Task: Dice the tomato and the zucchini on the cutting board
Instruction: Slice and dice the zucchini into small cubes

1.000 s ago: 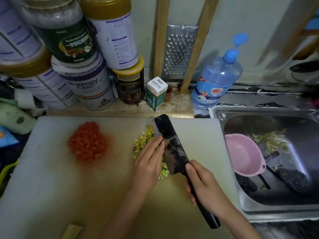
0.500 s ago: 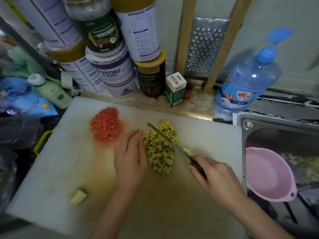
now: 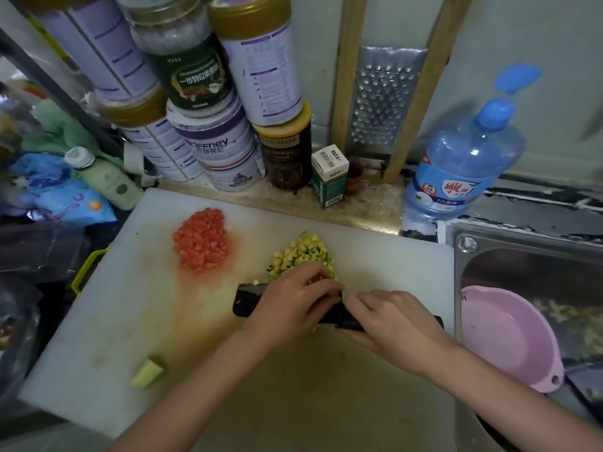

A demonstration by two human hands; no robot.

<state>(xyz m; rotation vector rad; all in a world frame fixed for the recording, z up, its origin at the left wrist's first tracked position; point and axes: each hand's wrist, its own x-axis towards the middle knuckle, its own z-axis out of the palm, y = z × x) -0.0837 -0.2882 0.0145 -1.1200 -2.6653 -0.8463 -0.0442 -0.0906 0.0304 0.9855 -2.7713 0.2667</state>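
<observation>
Nearby: pink bowl (image 3: pixel 505 337), tins (image 3: pixel 215 151), tomato dice (image 3: pixel 202 243).
Blocking: left hand (image 3: pixel 290 308) over zucchini dice (image 3: pixel 303 252).
Knife (image 3: pixel 249 301): crosswise, tip leftward.
Grip: left fingers (image 3: pixel 323 283) curl over blade; right hand (image 3: pixel 394 324) grips handle.

White plastic cutting board (image 3: pixel 375 262), matt and smooth, stained orange and wet-looking beside the diced tomato (image 3: pixel 202 243), which glistens. The knife (image 3: pixel 248 298) shows a dark, dull blade, no shine at all. Up at the wall, a punched metal grater (image 3: pixel 381 102), rough and grey, framed in bare pale wood. The steel sink (image 3: pixel 489 252) has a soft sheen; the pink bowl (image 3: pixel 509 334) is smooth plastic. The bottle (image 3: pixel 466 164) is clear blue plastic, glossy, with a paper-look label.
</observation>
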